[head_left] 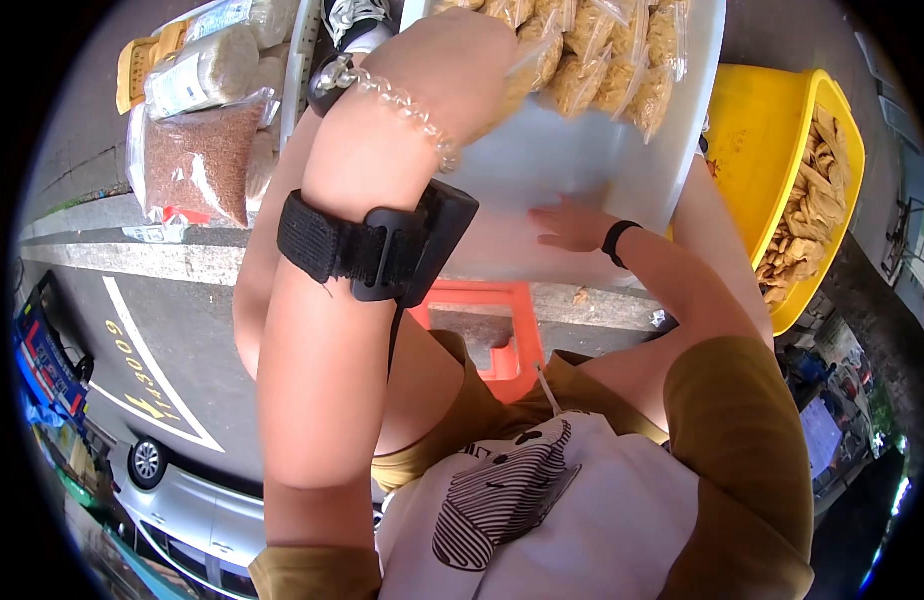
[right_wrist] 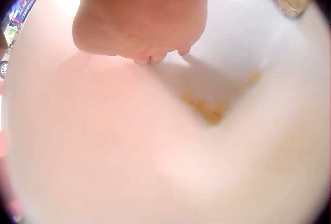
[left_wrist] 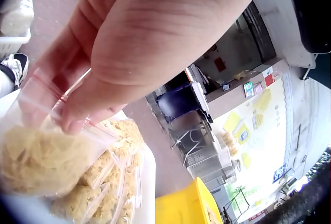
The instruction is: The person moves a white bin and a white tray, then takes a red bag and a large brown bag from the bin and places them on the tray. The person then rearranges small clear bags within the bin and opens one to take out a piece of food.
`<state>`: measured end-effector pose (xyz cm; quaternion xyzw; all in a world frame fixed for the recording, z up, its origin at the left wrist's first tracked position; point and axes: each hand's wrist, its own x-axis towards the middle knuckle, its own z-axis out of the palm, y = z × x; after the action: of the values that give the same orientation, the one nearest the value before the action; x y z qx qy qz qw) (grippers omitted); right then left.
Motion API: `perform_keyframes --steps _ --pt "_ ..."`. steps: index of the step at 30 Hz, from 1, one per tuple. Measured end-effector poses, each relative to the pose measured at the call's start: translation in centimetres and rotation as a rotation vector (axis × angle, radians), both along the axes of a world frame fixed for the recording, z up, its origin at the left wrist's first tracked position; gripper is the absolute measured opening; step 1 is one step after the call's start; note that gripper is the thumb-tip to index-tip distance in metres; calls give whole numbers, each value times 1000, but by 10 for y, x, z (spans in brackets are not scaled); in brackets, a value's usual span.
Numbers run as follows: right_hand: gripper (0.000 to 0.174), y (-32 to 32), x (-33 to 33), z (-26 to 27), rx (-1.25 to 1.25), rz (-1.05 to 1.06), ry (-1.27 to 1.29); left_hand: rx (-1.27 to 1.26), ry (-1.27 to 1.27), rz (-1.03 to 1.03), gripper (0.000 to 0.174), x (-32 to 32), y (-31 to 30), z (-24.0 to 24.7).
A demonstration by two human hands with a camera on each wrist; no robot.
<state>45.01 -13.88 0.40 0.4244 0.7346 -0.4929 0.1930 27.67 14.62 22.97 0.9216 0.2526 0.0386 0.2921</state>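
Observation:
Thumb and fingers of my left hand (left_wrist: pixel 139 32) pinch the zip top of a clear zip bag (left_wrist: pixel 44 156) filled with pale tan strips. In the head view the left hand (head_left: pixel 462 75) is above the far left part of a whitish plastic tub (head_left: pixel 622 165). Several similar filled bags (head_left: pixel 577 85) are packed at the tub's far end. My right hand (head_left: pixel 577 225) is inside the near part of the tub with its fingers extended and nothing held. From the right wrist, the hand (right_wrist: pixel 145 22) hides most of its fingers; yellowish crumbs (right_wrist: pixel 209 112) lie in the tub's corner.
A yellow bin (head_left: pixel 752 150) holding tan pieces stands right of the tub. On the left are a bag of reddish-brown grains (head_left: pixel 197 155) and whitish packages (head_left: pixel 202 72) by a white crate. A red stool (head_left: pixel 527 330) is below the tub, near the knees.

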Motion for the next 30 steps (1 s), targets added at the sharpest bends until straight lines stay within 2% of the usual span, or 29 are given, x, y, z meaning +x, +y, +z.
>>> perform_keyframes --steps 2,4,6,7,9,10,12,13,14,16,17,18,19,20,21,22,23,30 --pt "66 -8 21 11 -1 57 -67 -60 149 35 15 6 -4 8" --pt "66 -12 36 16 -5 113 -131 -59 122 18 15 7 -3 4" --pt "58 21 31 46 -224 418 -415 -57 100 0 15 8 -4 3" --pt "58 29 32 47 -230 420 -419 -51 111 7 15 9 -5 2" --pt "62 46 40 38 -137 56 -476 -50 120 19 15 9 -7 -1" --pt "62 39 49 22 -141 58 -479 -42 112 7 14 8 -7 -4" --pt "67 18 57 4 582 -444 -730 -40 103 -6 14 10 -9 -6" --pt "67 15 56 2 495 -314 -783 -52 123 -8 13 10 -8 -5" --pt "67 7 49 1 496 -313 -785 -61 144 -12 13 11 -6 -4" --pt "65 -7 25 2 107 -307 -809 -43 139 7 12 12 -5 -2" --pt "63 -14 14 -4 -12 -368 -808 -30 138 22 12 12 -6 -1" --pt "63 -25 9 -10 -15 -365 -808 -34 138 24 12 14 -7 5" --pt "62 -35 5 -12 -80 -393 -769 -59 194 -34 16 18 -7 16" --pt "62 -42 3 -14 -142 -420 -731 -81 248 -92 33 20 -8 21" --pt "62 -43 3 -11 -141 -420 -734 -81 245 -91 33 18 -8 17" --pt "60 -44 3 -6 -184 -405 -715 -76 213 -48 16 14 -7 9" --pt "58 -41 4 -4 -224 -390 -695 -68 181 -3 11 11 -6 4" --pt "60 -42 2 1 -166 -325 -705 -85 139 16 9 12 -8 -2"
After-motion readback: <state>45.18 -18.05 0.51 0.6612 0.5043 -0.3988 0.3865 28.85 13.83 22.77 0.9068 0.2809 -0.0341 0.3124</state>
